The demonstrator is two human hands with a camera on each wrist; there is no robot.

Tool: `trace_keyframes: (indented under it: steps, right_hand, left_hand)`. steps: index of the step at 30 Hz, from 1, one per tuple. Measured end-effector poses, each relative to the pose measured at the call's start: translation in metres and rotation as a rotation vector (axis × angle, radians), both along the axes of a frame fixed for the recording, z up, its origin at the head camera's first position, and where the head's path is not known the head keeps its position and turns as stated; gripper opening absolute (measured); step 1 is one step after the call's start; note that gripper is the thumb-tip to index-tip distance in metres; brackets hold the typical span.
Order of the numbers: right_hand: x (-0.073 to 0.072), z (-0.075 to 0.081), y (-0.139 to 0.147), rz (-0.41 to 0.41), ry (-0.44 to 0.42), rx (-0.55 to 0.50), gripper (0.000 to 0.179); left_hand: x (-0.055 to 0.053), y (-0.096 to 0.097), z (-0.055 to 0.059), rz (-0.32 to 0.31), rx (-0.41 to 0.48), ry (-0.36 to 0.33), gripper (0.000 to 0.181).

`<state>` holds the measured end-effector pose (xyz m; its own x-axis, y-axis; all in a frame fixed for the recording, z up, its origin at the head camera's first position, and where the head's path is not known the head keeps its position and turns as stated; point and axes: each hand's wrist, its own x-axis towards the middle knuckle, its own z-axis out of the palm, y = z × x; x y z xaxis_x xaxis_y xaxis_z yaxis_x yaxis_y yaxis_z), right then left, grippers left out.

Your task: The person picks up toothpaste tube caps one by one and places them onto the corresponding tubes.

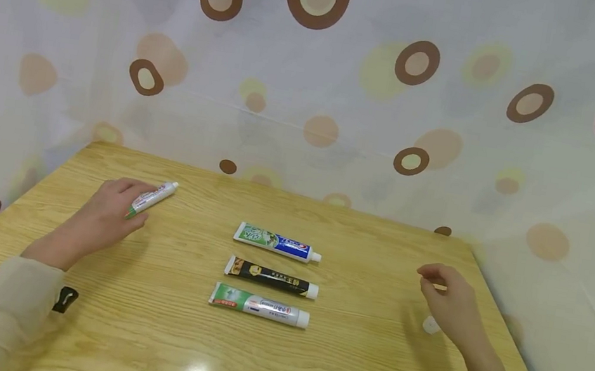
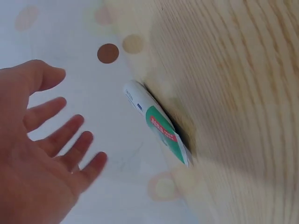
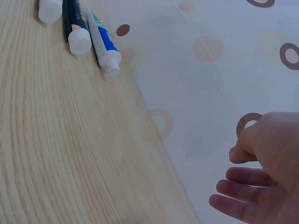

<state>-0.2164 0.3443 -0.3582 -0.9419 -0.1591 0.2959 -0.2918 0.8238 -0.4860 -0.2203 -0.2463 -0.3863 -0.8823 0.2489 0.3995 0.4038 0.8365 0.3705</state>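
Note:
My left hand [image 1: 111, 212] is at a white and green toothpaste tube [image 1: 152, 199] on the left of the table. In the left wrist view its fingers [image 2: 74, 126] are spread and relaxed, apart from that tube [image 2: 159, 123], which lies on the wood. The tube's tip is narrow and white. Over the table's right side hovers my right hand [image 1: 450, 298], fingers loosely bent and thumb close to the index finger; I see nothing held there. Beneath it lies a small white cap [image 1: 430, 325]. In the right wrist view, the thumb [image 3: 240, 154] hides part of the index finger.
Mid-table, three toothpaste tubes lie in a column: a blue and green one [image 1: 274, 242] with a bare narrow nozzle, a black one [image 1: 272, 277] and a green and silver one [image 1: 259, 305], both white-capped. A dotted curtain [image 1: 312, 85] hangs behind the wooden table [image 1: 352, 360].

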Motion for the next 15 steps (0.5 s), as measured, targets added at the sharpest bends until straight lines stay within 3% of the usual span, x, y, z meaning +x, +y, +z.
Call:
trace_keyframes:
  steps: [3, 7, 10, 15]
  right_hand:
    - [0.0, 0.002, 0.008, -0.028, 0.016, -0.014, 0.019]
    - [0.0, 0.003, 0.015, -0.056, 0.006, -0.009, 0.021]
    - [0.001, 0.001, 0.018, -0.061, -0.017, 0.005, 0.022]
    - [0.009, -0.006, 0.025, -0.056, -0.066, 0.053, 0.022]
  left_hand:
    - [0.0, -0.004, -0.001, 0.052, -0.011, -0.151, 0.055]
    - [0.001, -0.007, -0.003, 0.074, -0.024, -0.337, 0.064]
    - [0.0, -0.008, -0.006, 0.052, -0.023, -0.391, 0.066]
    - [-0.003, -0.007, -0.011, 0.014, -0.033, -0.391, 0.064]
